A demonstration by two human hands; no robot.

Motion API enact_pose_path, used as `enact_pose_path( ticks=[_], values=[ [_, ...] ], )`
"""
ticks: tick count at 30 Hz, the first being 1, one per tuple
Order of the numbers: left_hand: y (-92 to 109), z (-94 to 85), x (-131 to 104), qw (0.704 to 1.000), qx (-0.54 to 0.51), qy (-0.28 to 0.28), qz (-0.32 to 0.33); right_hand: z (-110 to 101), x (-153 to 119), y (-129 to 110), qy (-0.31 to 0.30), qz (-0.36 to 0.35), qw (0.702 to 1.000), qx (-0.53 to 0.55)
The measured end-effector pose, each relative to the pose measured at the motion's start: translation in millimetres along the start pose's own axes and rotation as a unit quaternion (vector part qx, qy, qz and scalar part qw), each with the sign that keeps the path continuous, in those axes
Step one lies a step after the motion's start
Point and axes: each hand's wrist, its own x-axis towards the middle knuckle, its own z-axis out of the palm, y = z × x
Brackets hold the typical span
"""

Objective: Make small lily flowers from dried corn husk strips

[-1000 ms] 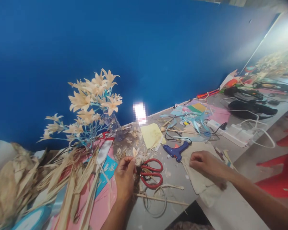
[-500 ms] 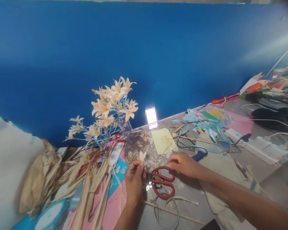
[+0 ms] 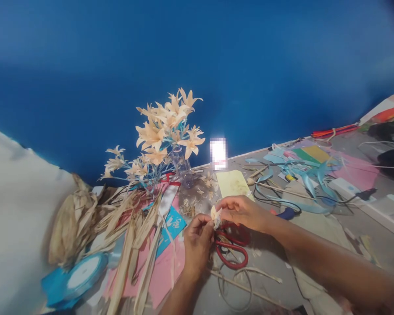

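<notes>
My left hand [image 3: 199,236] pinches a small cream petal piece [image 3: 214,213] upright between thumb and fingertips. From the right, my right hand [image 3: 241,213] reaches over to it, its fingers curled at the petal's side and touching or nearly touching it; whether they grip it I cannot tell. Beneath my right hand lie red-handled scissors [image 3: 233,256], their blades mostly hidden. Cream flowers [image 3: 170,120] on light blue stems stand in a clear vase [image 3: 182,168] beyond my hands.
Dried husk strips [image 3: 128,249] lie over pink paper on the left, near a blue ribbon spool [image 3: 87,271]. Yellow paper [image 3: 233,183] lies behind my hands. Blue ribbons [image 3: 307,179], cords and a white power strip [image 3: 367,205] spread to the right. A wire ring [image 3: 235,288] is in front.
My right hand has moved left from beside the scissors to the petal piece in my left hand. The whole view has shifted, with the flowers now further right.
</notes>
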Motion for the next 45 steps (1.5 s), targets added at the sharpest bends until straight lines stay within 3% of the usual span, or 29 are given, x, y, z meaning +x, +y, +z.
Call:
enact_pose_path(
  ticks=[4,9,15,19,21,23,29,37,45],
  values=[
    [-2.0,-0.4,-2.5,1.0,0.016,-0.023,0.005,2.4,2.4,-2.4,0.027,-0.01,0.999,-0.014],
    [-4.8,1.6,-2.4,0.996,-0.084,-0.007,-0.024,4.4,-1.1,6.4,0.071,-0.012,0.997,0.012],
    [0.6,2.9,-6.0,0.997,-0.057,-0.043,-0.041,10.4,-6.2,11.8,0.05,-0.026,0.998,-0.038],
    [3.9,2.6,-4.7,0.994,-0.071,-0.02,-0.077,-5.0,-0.3,-1.9,0.043,-0.032,0.989,-0.141],
    [7.2,2.3,-3.1,0.995,-0.069,-0.008,-0.075,-22.1,11.1,-10.5,0.062,-0.031,0.96,-0.27],
    [11.5,2.8,-1.7,0.996,-0.06,0.0,-0.07,-42.4,29.2,-16.1,0.074,-0.022,0.906,-0.415],
    [14.4,0.8,3.2,0.989,-0.094,0.015,-0.113,-85.6,99.4,-9.0,0.103,-0.005,0.842,-0.53],
    [-7.6,-20.0,17.0,0.981,-0.128,0.06,-0.129,-77.6,144.1,17.9,0.076,-0.002,0.798,-0.598],
    [-12.1,-17.0,16.0,0.973,-0.175,0.037,-0.149,-70.4,159.5,31.1,0.051,-0.031,0.754,-0.654]
  ],
)
